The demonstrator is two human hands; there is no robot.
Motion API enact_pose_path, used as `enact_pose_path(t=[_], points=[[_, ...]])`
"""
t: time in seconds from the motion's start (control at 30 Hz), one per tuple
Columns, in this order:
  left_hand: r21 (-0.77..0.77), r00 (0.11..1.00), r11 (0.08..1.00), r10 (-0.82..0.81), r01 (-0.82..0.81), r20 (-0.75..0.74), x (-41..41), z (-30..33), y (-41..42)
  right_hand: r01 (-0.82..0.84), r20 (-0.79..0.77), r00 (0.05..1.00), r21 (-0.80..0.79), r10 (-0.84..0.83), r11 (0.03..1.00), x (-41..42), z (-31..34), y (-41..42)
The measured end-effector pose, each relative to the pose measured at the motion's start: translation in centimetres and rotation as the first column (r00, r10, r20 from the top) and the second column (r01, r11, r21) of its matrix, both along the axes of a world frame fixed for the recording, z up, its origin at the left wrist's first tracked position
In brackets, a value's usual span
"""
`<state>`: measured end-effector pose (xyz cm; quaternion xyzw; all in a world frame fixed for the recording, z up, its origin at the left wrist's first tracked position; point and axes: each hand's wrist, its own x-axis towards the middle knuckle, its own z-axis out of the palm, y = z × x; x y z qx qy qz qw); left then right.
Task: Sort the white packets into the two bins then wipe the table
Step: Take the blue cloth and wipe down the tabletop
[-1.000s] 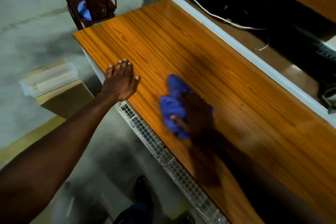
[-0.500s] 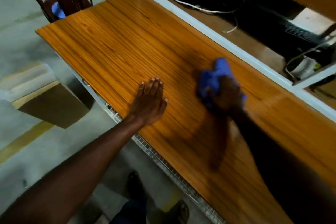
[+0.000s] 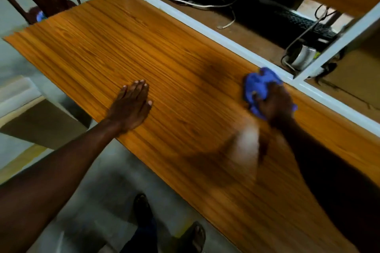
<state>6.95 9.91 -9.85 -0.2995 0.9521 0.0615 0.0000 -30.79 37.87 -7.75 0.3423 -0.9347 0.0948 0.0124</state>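
While the right hand (image 3: 276, 106) bunches the blue cloth (image 3: 260, 86) at the counter's (image 3: 174, 63) far edge and the left hand (image 3: 131, 107) rests flat, overreaching could snag cables (image 3: 296, 43) beyond.

Right hand (image 3: 274, 104) grips blue cloth (image 3: 260, 84) on table (image 3: 164, 51); left hand (image 3: 131, 107) flat, near edge.
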Motion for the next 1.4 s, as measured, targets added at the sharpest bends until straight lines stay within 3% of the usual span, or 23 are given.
enact_pose_path(t=[0.07, 0.17, 0.27, 0.33, 0.43, 0.5, 0.6, 0.7, 0.77, 0.87, 0.93, 1.03, 1.17, 1.4], points=[[0.007, 1.000, 1.000, 0.009, -0.009, 0.010, 0.0, 0.0, -0.2, 0.105, 0.018, 0.994, 0.047, -0.106, 0.993, -3.9, 0.8, 1.3], [0.019, 1.000, 1.000, 0.000, 0.000, 0.011, -0.1, 0.3, -0.3, 0.094, 0.049, 0.994, 0.041, -0.096, 0.995, 0.7, 0.3, 0.4], [0.019, 1.000, 1.000, 0.001, -0.001, 0.012, -0.1, 0.4, -0.1, -0.217, 0.042, 0.974, -0.096, 0.221, 0.971, 14.9, -0.8, -0.8], [0.013, 1.000, 1.000, 0.008, -0.008, 0.012, -0.1, 0.5, -0.2, -0.505, 0.010, 0.862, -0.076, 0.507, 0.860, 26.2, -0.9, 0.4], [0.025, 1.000, 1.000, 0.002, -0.002, 0.001, 0.0, 0.5, -0.2, -0.684, 0.049, 0.727, -0.031, 0.684, 0.729, 29.8, -0.3, 1.2], [0.045, 1.000, 0.999, -0.007, 0.007, 0.000, 0.1, 0.6, -0.3, -0.591, 0.032, 0.801, -0.110, 0.598, 0.799, 23.9, -0.9, 1.3], [0.043, 1.000, 0.999, -0.019, 0.020, -0.009, 0.3, 0.3, -0.6, -0.121, -0.012, 0.993, -0.088, 0.120, 0.989, 12.0, 0.0, 4.0], [0.035, 1.000, 0.999, -0.025, 0.026, -0.011, 0.2, -0.3, -1.0, 0.273, 0.057, 0.959, 0.087, -0.279, 0.958, -2.1, -1.3, 10.5], [0.028, 0.999, 0.999, -0.031, 0.032, -0.021, 0.1, -0.6, -1.1, 0.359, 0.062, 0.926, 0.171, -0.374, 0.918, -7.8, -2.3, 13.9], [0.008, 0.998, 0.999, -0.039, 0.040, -0.050, 0.2, -0.7, -1.2, 0.399, 0.079, 0.907, 0.147, -0.413, 0.905, -6.1, -1.9, 13.3], [0.004, 0.998, 0.999, -0.042, 0.042, -0.050, 0.3, -0.7, -1.1, 0.344, 0.065, 0.936, 0.021, -0.345, 0.939, -0.6, -0.2, 10.5], [0.027, 0.999, 0.999, -0.031, 0.032, -0.027, 0.1, -0.6, -1.1, -0.033, 0.031, 0.999, -0.080, 0.035, 0.996, 11.2, -0.3, 7.4], [0.034, 0.998, 0.998, -0.042, 0.044, -0.047, 0.5, -0.1, -0.8, -0.467, 0.012, 0.884, -0.029, 0.467, 0.884, 29.9, -1.0, 7.1], [0.032, 0.999, 0.999, 0.009, -0.010, 0.036, -0.6, 1.4, 0.6, -0.445, 0.043, 0.894, -0.015, 0.445, 0.895, 30.8, -1.6, 8.0]])
